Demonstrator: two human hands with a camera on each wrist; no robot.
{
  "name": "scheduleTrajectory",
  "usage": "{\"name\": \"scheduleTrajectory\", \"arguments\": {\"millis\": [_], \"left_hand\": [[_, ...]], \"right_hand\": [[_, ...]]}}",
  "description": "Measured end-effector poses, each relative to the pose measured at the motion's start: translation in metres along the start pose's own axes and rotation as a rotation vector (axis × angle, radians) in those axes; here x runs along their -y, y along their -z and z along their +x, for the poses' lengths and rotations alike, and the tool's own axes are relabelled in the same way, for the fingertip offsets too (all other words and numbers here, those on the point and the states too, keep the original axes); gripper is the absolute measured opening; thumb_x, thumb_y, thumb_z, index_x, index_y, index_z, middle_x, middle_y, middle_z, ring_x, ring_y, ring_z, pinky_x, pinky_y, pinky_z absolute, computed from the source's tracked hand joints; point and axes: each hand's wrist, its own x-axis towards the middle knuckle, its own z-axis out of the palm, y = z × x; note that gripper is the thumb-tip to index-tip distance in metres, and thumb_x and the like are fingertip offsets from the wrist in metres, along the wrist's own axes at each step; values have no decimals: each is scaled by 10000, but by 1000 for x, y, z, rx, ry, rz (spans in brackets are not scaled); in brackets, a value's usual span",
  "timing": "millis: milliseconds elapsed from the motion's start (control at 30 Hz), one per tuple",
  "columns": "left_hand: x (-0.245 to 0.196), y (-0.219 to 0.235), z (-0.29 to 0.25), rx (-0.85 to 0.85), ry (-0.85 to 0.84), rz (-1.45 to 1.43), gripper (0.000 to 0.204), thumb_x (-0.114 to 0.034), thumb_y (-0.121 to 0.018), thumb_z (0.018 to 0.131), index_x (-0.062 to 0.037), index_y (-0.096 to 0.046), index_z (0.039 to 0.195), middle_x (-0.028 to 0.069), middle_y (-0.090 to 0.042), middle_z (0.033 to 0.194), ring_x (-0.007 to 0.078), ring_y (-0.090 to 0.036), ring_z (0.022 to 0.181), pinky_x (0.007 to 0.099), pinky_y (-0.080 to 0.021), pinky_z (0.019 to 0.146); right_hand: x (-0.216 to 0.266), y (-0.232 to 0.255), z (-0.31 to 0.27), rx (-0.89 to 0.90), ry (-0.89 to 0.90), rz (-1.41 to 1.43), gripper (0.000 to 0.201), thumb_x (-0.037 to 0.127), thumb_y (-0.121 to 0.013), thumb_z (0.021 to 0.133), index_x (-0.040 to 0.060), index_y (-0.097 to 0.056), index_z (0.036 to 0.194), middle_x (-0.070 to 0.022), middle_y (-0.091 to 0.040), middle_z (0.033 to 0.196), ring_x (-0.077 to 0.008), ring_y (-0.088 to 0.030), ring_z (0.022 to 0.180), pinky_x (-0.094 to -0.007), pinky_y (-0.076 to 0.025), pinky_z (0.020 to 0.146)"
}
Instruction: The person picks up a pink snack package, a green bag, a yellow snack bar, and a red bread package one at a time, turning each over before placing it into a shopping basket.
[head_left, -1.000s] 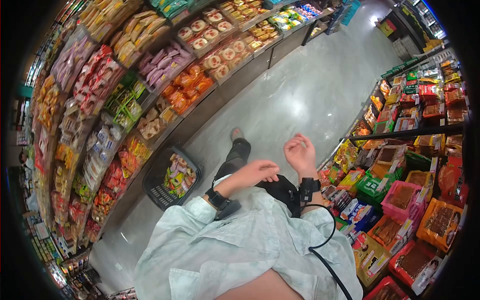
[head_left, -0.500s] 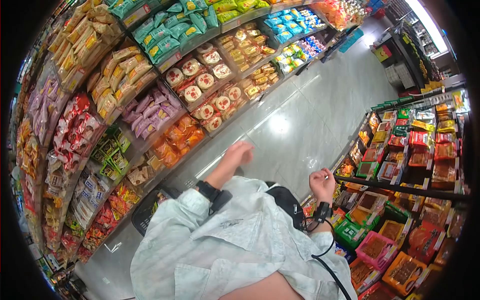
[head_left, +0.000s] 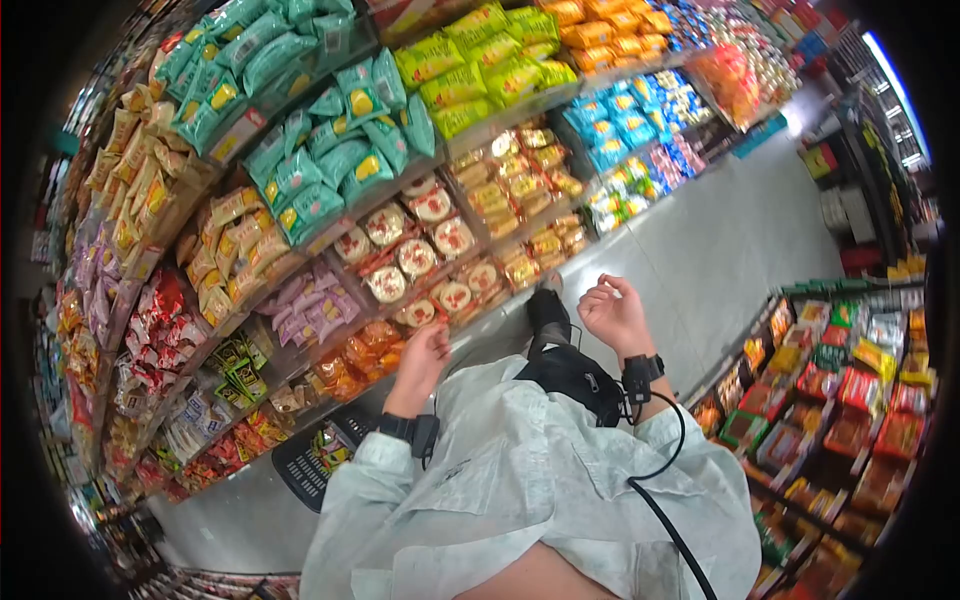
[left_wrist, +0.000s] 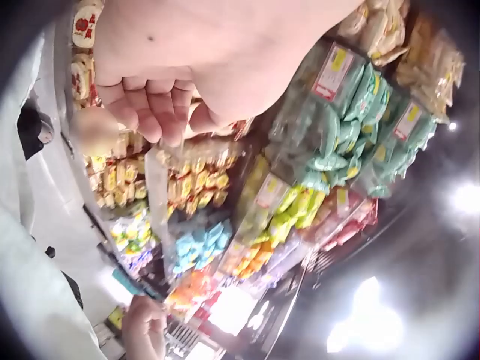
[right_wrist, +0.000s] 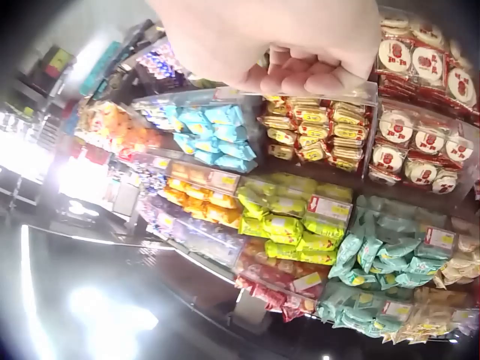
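Note:
In the head view my left hand [head_left: 424, 362] hangs in front of the shelf, nearest to the orange packets [head_left: 368, 358] and the round white cakes in clear packs [head_left: 416, 256]. Its fingers are loosely bent with nothing in them, as the left wrist view shows too. To the right, over the aisle floor, my right hand [head_left: 614, 314] is raised with relaxed, bent fingers and is likewise bare. Beyond it lie gold-wrapped snacks [right_wrist: 315, 129] and blue packets [right_wrist: 214, 135] in clear bins. Both wrists wear black camera bands.
A dark basket [head_left: 300, 478] holding several packets stands on the floor by the shelf foot. Teal bags [head_left: 335, 150] and green bags [head_left: 470, 65] fill upper bins. Behind on the right is another packed display [head_left: 845, 390]. Grey floor [head_left: 700, 235] runs between them. A black cable [head_left: 668, 535] hangs by the right arm.
My body has turned toward the left shelf, so its teal and green bags now fill more of the view. The basket shows lower, and my left hand has drawn down from its reach.

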Motion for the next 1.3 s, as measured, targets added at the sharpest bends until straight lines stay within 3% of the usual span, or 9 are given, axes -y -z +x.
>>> {"name": "scheduleTrajectory", "arguments": {"millis": [100,233,367,600,667,833,867,1167,1300], "left_hand": [[-13,-18,-8,-121,-180,-271,157,-238,-609,996,-86,-635,1022,-7,-602,820,144,-568,786,293,-464,749],[-19,-71,-48,-324,-420,-445,140,-228,-627,979,-94,-643,1015,-12,-592,825,145,-566,792,297,-466,755],[38,-92,-89,-543,-472,-560,131,-227,-639,970,-103,-639,1015,-5,-584,848,149,-565,796,305,-473,767],[95,-112,-120,-661,-481,-778,119,-205,-640,965,-103,-606,1016,6,-576,847,153,-566,794,303,-485,765],[100,-118,-121,-646,-535,-780,118,-204,-635,969,-102,-605,1021,7,-580,850,153,-564,798,304,-482,763],[125,-111,-129,-567,-549,-767,109,-197,-632,969,-97,-618,1010,9,-575,840,156,-568,812,301,-476,765],[132,-109,-131,-550,-549,-750,110,-197,-629,971,-97,-617,1016,8,-571,844,154,-566,818,299,-473,766],[247,-69,-173,-439,-519,-464,159,-224,-614,991,-81,-615,1062,13,-598,871,135,-583,826,287,-478,761],[315,-84,-209,-411,-465,-310,198,-255,-613,1002,-66,-634,1057,14,-630,929,113,-611,861,274,-490,787]], "right_hand": [[33,-46,74,-150,-131,-237,180,131,-584,948,101,-550,774,43,-484,663,-121,-477,610,-281,-439,636],[42,-124,155,-162,-238,-661,116,212,-620,954,128,-543,932,7,-536,826,-129,-515,718,-292,-466,649],[32,-168,232,14,-194,-1102,428,246,-611,952,184,-519,1365,-47,-473,1289,-186,-438,1101,-346,-461,945],[15,-171,318,-2,-174,-1331,505,248,-577,965,140,-503,1452,7,-449,1453,-200,-422,1259,-388,-351,1102],[24,-169,318,94,-206,-1389,509,294,-580,988,139,-483,1463,-63,-414,1486,-240,-417,1295,-396,-370,1097],[43,-175,262,81,-210,-1193,433,333,-619,980,209,-551,1389,-68,-477,1310,-253,-452,1249,-367,-374,1104],[50,-173,243,65,-190,-1123,328,315,-652,962,246,-610,1280,-22,-545,1068,-190,-529,1074,-337,-444,986],[65,-105,-47,420,-138,-1050,289,336,-618,1017,106,-606,1192,-67,-634,1084,-208,-604,1047,-353,-490,946],[32,-43,-130,610,-373,-1241,388,376,-603,1019,97,-547,1283,-80,-610,1090,-217,-608,1013,-365,-495,930]]}}
